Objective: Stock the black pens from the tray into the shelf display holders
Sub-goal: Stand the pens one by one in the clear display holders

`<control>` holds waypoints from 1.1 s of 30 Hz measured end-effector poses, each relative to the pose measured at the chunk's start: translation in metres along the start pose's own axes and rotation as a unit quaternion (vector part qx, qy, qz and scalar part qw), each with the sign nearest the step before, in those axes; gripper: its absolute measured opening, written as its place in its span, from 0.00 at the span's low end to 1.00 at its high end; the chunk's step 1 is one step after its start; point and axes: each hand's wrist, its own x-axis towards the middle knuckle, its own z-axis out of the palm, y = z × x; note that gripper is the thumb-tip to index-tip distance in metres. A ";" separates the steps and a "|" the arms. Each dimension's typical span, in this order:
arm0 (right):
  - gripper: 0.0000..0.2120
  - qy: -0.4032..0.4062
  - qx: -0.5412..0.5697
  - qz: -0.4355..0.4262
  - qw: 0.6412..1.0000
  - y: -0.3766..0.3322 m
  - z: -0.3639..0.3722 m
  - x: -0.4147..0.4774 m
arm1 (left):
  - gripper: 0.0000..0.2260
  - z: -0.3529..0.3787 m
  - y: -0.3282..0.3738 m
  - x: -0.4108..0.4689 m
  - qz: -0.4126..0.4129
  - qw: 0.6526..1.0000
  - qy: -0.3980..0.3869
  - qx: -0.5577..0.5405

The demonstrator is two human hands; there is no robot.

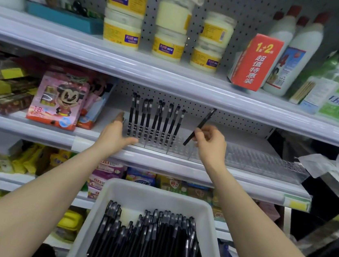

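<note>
A white tray point(135, 192) at the bottom centre holds several black pens point(150, 243) lying in a heap. On the middle shelf a clear display holder point(246, 157) runs rightward; several black pens point(154, 122) stand upright in its left sections. My right hand point(210, 143) pinches one black pen point(202, 125), tilted, its lower tip just above the holder right of the standing row. My left hand point(116, 131) rests against the holder's left end with straight fingers, holding nothing.
A pink cartoon packet point(59, 99) stands left of the holder. The shelf above point(170, 79) carries yellow-labelled jars point(168, 42), a red box point(255, 62) and white bottles. Crumpled paper point(326, 166) lies at the right. Packets fill the lower shelf.
</note>
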 end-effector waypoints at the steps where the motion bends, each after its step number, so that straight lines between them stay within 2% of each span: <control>1: 0.04 0.009 0.004 -0.003 1.000 -0.002 0.002 0.005 | 0.45 0.000 -0.003 0.005 0.001 1.000 -0.011 0.005; 5: 0.02 0.032 0.006 -0.014 0.999 -0.002 0.013 0.023 | 0.39 -0.002 -0.011 0.013 0.019 0.999 -0.019 0.019; 9: 0.02 0.016 0.007 -0.010 1.000 0.002 0.024 0.032 | 0.37 0.000 -0.015 0.013 0.025 0.999 -0.013 0.028; 13: 0.02 -0.001 -0.030 -0.013 0.999 0.012 0.030 0.036 | 0.36 0.000 -0.016 0.014 0.029 0.999 -0.008 0.030; 18: 0.03 -0.068 -0.130 -0.027 0.989 0.019 0.039 0.030 | 0.37 0.001 -0.016 0.012 0.028 0.999 -0.006 0.030; 21: 0.07 -0.069 -0.190 -0.040 0.979 0.024 0.043 0.029 | 0.37 0.001 -0.015 0.012 0.028 0.999 -0.006 0.034; 26: 0.05 -0.074 -0.209 -0.019 0.975 0.023 0.043 0.034 | 0.37 0.001 -0.014 0.011 0.024 0.999 -0.007 0.040; 33: 0.10 -0.062 -0.220 -0.027 0.973 0.022 0.043 0.028 | 0.37 0.001 -0.012 0.008 0.018 0.998 -0.006 0.056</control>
